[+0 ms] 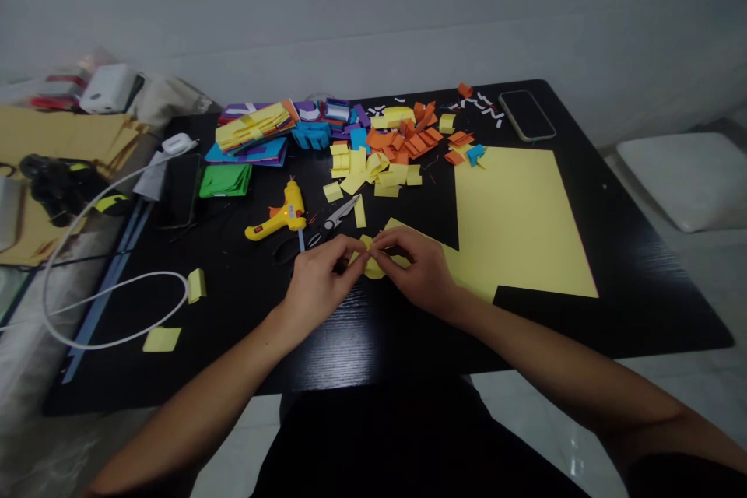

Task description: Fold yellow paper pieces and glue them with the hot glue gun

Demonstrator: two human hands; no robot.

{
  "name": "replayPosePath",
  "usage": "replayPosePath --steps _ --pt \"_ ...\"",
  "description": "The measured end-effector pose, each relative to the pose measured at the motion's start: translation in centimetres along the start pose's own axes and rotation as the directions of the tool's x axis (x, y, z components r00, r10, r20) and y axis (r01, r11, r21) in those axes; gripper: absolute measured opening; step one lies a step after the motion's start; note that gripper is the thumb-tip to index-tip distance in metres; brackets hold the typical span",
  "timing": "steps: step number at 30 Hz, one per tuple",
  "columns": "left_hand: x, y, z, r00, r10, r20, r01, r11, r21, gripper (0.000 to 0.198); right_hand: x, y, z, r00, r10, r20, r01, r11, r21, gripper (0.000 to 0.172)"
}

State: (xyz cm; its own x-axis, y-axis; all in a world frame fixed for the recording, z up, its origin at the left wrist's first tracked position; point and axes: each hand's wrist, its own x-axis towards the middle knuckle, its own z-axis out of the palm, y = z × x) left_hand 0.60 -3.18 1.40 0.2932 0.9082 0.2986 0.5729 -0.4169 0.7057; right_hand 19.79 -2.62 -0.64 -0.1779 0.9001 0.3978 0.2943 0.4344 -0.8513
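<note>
My left hand (323, 274) and my right hand (419, 264) meet over the near middle of the black table. Thumb and forefinger of each hand pinch a small piece of yellow paper (374, 269), partly hidden by the fingers. Just beyond my left hand lie scissors (338, 216) with dark handles and a yellow glue gun (283, 214). A large yellow paper sheet (519, 218) reaches from beside my right hand toward the right. Past the hands is a loose heap of folded yellow paper pieces (373, 167).
Orange paper pieces (408, 142), a yellow paper stack (257, 127) and green paper (226, 180) lie toward the back. A phone (527, 115) rests at the back right, another phone (180, 191) at left. A white cable (117, 344) loops across the left side. A white stool (689, 179) stands at right.
</note>
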Motion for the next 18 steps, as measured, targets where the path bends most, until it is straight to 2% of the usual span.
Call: replayPosePath --steps 6,10,14,18 --pt "0.01 0.11 0.3 0.995 -0.062 -0.084 0.062 0.998 -0.005 0.009 -0.11 -0.21 0.3 0.998 0.039 -0.044 -0.037 0.999 0.036 0.005" --pt "-0.08 0.1 0.22 0.994 -0.067 -0.087 0.065 0.998 -0.022 0.008 -0.12 -0.46 0.28 0.999 0.003 -0.044 -0.003 1.0 0.003 0.006" --pt "-0.14 0.03 0.15 0.996 -0.045 -0.078 0.039 0.997 -0.071 0.004 -0.14 -0.6 0.31 0.998 0.035 -0.046 -0.033 0.998 0.045 0.006" --pt "-0.13 -0.35 0.35 0.994 -0.089 -0.07 0.079 0.988 -0.131 0.006 -0.15 -0.57 0.28 0.998 0.048 -0.047 -0.045 0.997 0.057 0.007"
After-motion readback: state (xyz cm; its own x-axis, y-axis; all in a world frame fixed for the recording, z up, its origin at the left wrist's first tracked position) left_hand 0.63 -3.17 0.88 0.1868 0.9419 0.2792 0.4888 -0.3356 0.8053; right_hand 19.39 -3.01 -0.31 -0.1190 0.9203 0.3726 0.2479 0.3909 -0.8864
